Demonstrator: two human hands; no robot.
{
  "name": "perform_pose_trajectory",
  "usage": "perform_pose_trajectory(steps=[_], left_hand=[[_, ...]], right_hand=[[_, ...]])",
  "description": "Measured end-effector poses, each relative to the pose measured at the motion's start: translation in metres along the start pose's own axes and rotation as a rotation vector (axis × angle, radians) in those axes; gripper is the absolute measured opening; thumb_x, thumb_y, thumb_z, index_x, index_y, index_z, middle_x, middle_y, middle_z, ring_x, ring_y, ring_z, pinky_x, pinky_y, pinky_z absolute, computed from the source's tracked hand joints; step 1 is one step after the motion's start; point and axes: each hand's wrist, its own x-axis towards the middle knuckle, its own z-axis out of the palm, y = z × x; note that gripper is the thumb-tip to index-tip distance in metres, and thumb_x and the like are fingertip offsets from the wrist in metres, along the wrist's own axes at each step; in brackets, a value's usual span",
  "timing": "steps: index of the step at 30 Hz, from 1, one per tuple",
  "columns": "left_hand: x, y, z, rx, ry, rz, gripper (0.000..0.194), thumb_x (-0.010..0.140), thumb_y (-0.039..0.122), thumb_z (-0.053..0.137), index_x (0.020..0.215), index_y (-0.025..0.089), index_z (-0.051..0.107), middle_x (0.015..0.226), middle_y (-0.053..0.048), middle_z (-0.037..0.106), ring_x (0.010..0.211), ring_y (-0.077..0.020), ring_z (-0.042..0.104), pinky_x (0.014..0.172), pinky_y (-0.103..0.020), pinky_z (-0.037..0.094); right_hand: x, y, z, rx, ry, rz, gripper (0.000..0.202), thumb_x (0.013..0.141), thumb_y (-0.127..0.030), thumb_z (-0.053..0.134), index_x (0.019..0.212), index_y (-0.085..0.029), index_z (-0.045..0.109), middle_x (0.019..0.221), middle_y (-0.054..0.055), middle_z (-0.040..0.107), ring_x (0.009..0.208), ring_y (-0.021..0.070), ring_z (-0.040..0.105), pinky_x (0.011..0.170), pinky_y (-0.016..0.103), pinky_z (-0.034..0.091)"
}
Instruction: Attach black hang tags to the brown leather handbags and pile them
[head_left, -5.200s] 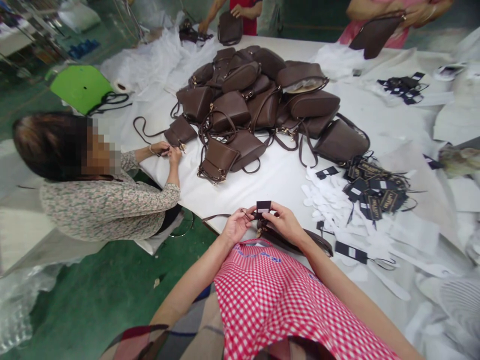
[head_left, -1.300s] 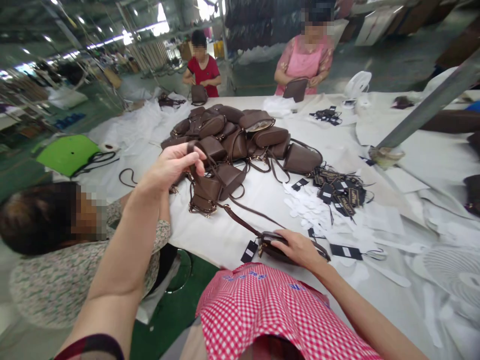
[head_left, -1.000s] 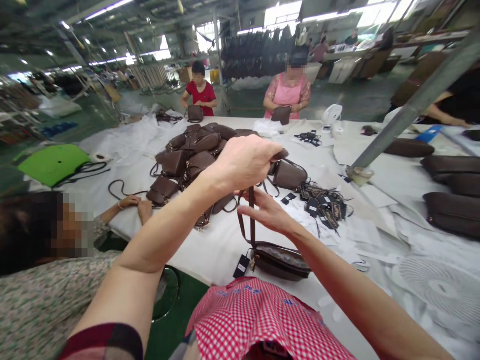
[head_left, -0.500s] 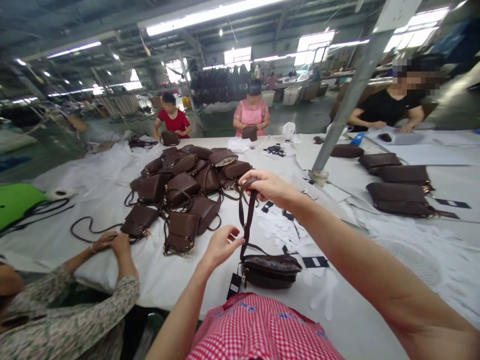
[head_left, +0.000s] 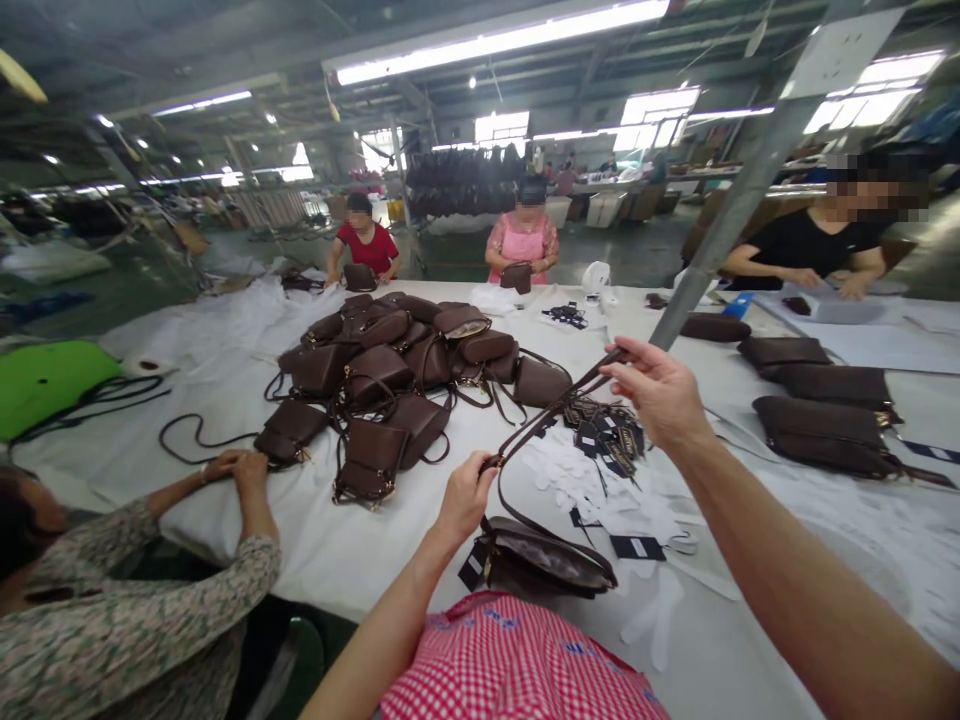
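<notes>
A dark brown handbag (head_left: 551,562) with its top unzipped lies on the white-covered table close to my body, grey lining showing inside. Its long strap (head_left: 541,408) is stretched up and to the right between my hands. My left hand (head_left: 463,497) pinches the strap low down, near a small metal fitting. Higher and farther right, my right hand (head_left: 654,385) grips the strap's looped end between thumb and fingers. A black tag (head_left: 473,566) hangs at the bag's left end.
A pile of brown bags (head_left: 382,365) covers the middle left. Black tags (head_left: 611,440) and white paper pieces (head_left: 566,475) lie beyond the bag. A metal post (head_left: 720,230) rises at right, near more bags (head_left: 821,435). A co-worker's hands (head_left: 241,468) rest at left.
My right hand has moved right, drawing the strap out taut at a slant. My left hand, open beside the strap before, has closed on it. The bag has tilted slightly.
</notes>
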Motion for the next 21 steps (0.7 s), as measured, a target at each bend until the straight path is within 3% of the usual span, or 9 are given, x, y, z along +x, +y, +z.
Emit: perform_pose_trajectory(steps=[4,7,9,11,14,16,21], left_hand=[[0.002,-0.005,-0.002,-0.340,-0.142,-0.175,0.018,0.084,0.035,0.055,0.086,0.017,0.058,0.063,0.002,0.057,0.061,-0.0116,0.053,0.066,-0.025,0.042],[0.008,-0.005,-0.009,-0.514,-0.234,-0.241,0.027,0.075,0.033,0.067,0.093,0.015,0.058,0.073,-0.001,0.063,0.070,-0.0134,0.060,0.074,-0.028,0.046],[0.012,-0.004,-0.016,-0.405,-0.254,-0.221,0.029,0.069,0.026,0.070,0.094,0.016,0.060,0.080,-0.003,0.066,0.075,-0.0158,0.062,0.077,-0.030,0.046],[0.014,-0.003,-0.022,-0.136,-0.159,-0.134,0.021,0.069,0.019,0.068,0.089,0.018,0.061,0.081,-0.002,0.066,0.078,-0.0167,0.063,0.077,-0.029,0.046],[0.014,-0.005,-0.025,0.233,0.073,-0.020,0.012,0.073,0.015,0.062,0.081,0.020,0.054,0.072,0.001,0.062,0.070,-0.0152,0.061,0.070,-0.028,0.045],[0.013,-0.007,-0.022,0.277,0.150,-0.015,0.014,0.076,0.016,0.059,0.082,0.021,0.048,0.068,0.003,0.059,0.063,-0.0140,0.060,0.065,-0.026,0.044],[0.018,-0.013,-0.015,-0.119,0.093,-0.123,0.020,0.077,0.016,0.052,0.095,0.021,0.045,0.063,0.007,0.056,0.050,-0.0100,0.057,0.054,-0.022,0.044]], right_hand=[[-0.016,0.023,-0.022,-0.785,-0.130,-0.291,0.045,0.079,-0.032,0.059,0.122,-0.017,0.059,0.105,0.010,0.063,0.082,0.0207,0.062,0.065,0.031,0.048],[-0.031,0.029,-0.029,-1.257,-0.154,-0.310,0.041,0.083,-0.027,0.054,0.121,-0.015,0.059,0.105,0.014,0.063,0.080,0.0231,0.060,0.059,0.031,0.042],[-0.036,0.034,-0.036,-1.462,-0.137,-0.275,0.031,0.086,-0.026,0.049,0.111,-0.017,0.064,0.098,0.013,0.064,0.072,0.0221,0.058,0.053,0.030,0.035],[-0.039,0.041,-0.046,-1.568,-0.168,-0.254,0.027,0.089,-0.028,0.045,0.096,-0.018,0.069,0.089,0.012,0.063,0.067,0.0217,0.055,0.050,0.030,0.029],[-0.041,0.058,-0.058,-1.533,-0.404,-0.277,0.023,0.085,-0.034,0.051,0.076,-0.018,0.066,0.081,0.012,0.060,0.069,0.0225,0.053,0.052,0.030,0.028],[-0.048,0.069,-0.058,-1.332,-0.638,-0.214,0.023,0.080,-0.039,0.058,0.068,-0.019,0.059,0.075,0.008,0.059,0.068,0.0202,0.051,0.055,0.029,0.031],[-0.080,0.070,-0.030,-0.424,-1.218,0.457,0.037,0.078,-0.055,0.060,0.078,-0.018,0.052,0.059,-0.002,0.057,0.056,0.0133,0.054,0.055,0.025,0.040]])
